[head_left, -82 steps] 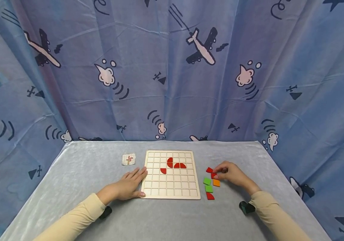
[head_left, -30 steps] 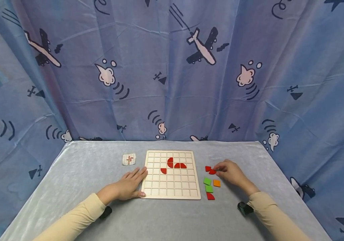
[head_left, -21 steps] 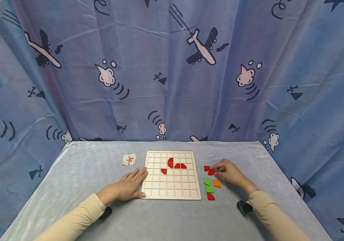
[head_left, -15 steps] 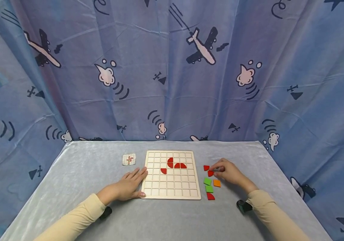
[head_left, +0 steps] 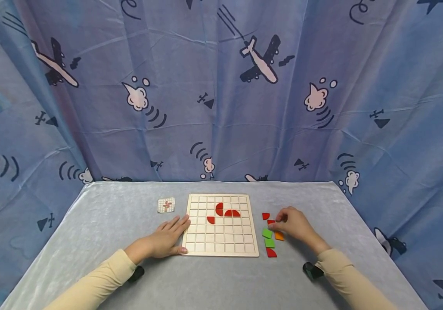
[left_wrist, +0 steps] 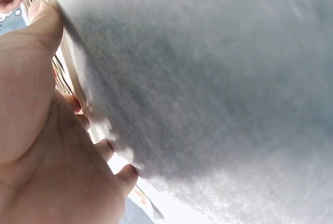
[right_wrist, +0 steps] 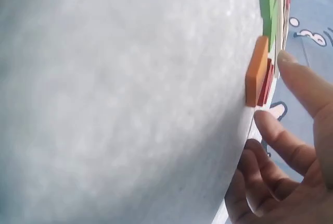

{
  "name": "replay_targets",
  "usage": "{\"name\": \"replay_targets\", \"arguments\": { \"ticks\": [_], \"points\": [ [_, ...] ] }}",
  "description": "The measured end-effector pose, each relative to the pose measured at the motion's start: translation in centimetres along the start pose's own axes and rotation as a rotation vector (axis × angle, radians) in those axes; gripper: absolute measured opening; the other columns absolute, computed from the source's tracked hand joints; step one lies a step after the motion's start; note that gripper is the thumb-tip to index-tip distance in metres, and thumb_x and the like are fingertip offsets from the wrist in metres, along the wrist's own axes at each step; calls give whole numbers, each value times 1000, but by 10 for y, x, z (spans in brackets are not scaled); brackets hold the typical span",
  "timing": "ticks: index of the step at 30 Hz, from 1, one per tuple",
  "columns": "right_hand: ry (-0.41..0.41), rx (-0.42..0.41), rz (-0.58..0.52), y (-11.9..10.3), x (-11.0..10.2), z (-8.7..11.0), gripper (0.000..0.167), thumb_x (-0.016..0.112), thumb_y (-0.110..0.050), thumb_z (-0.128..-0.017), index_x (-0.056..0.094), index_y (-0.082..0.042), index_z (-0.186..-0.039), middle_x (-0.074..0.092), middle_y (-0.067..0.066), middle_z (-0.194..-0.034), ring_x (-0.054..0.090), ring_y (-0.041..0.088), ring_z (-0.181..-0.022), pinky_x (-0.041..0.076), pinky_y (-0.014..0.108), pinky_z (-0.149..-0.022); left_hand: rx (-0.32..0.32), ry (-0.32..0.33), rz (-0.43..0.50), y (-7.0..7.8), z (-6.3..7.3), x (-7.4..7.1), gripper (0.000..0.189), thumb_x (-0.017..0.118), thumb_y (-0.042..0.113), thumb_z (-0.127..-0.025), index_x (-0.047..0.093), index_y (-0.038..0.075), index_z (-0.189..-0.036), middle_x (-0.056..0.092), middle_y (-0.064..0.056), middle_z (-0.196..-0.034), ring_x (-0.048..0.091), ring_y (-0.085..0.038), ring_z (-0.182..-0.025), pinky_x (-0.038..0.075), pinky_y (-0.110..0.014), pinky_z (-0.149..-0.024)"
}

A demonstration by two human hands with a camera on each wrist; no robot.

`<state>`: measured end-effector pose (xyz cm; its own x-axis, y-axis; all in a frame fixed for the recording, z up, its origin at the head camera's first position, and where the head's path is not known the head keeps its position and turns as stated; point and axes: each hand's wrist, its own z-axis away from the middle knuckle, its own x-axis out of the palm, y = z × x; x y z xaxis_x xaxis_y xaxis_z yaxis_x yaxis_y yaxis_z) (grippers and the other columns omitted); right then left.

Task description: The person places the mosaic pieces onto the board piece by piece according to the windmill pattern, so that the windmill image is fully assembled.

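Note:
My left hand [head_left: 163,239] lies flat at the left edge of a pale wooden grid board [head_left: 221,249], its fingertips and thumb on the rim. On the board, several red quarter-circle pieces [head_left: 219,209] sit in cells. Right of it, my right hand [head_left: 295,224] hovers over loose pieces, thumb and index finger apart. Between them a red piece [head_left: 271,222] shows, partly covered; another red piece [head_left: 265,216] lies beyond. In the right wrist view, the thumb and index finger stand apart near an orange square tile [right_wrist: 255,73], with nothing pinched between them.
Two green square tiles [head_left: 269,243] and a red quarter-circle [head_left: 271,252] lie in front of the right hand. Left of the board is a small card [head_left: 166,205] printed with a red figure on a grid. A patterned curtain [head_left: 221,107] hangs behind the table.
Two red pieces by the right hand have slid slightly left and now lie apart from each other. Most recently the right thumb and index finger have spread, the thumb coming nearer. The left hand stays put.

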<state>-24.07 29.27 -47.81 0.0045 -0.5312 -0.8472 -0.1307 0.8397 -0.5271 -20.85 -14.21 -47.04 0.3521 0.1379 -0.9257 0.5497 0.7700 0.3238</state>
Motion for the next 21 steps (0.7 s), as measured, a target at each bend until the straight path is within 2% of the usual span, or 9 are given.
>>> {"name": "replay_targets", "arguments": {
  "ticks": [10,21],
  "points": [
    [17,26,70,-6,5,-1,36,88,-35,-71,62,-10,-75,54,6,-81,48,17,-71,39,29,-68,-1,-4,7,1,0,-1,87,58,48,-95,19,1,-157,12,-18,-167,13,-43,-154,20,-63,-118],
    [29,-2,118,-8,5,-1,33,87,-33,-72,66,-9,-78,56,6,-81,50,18,-72,40,31,-68,-5,-1,4,1,0,-1,87,58,48,-95,19,1,-157,13,-18,-167,13,-43,-154,20,-63,-118]
  ]
}}
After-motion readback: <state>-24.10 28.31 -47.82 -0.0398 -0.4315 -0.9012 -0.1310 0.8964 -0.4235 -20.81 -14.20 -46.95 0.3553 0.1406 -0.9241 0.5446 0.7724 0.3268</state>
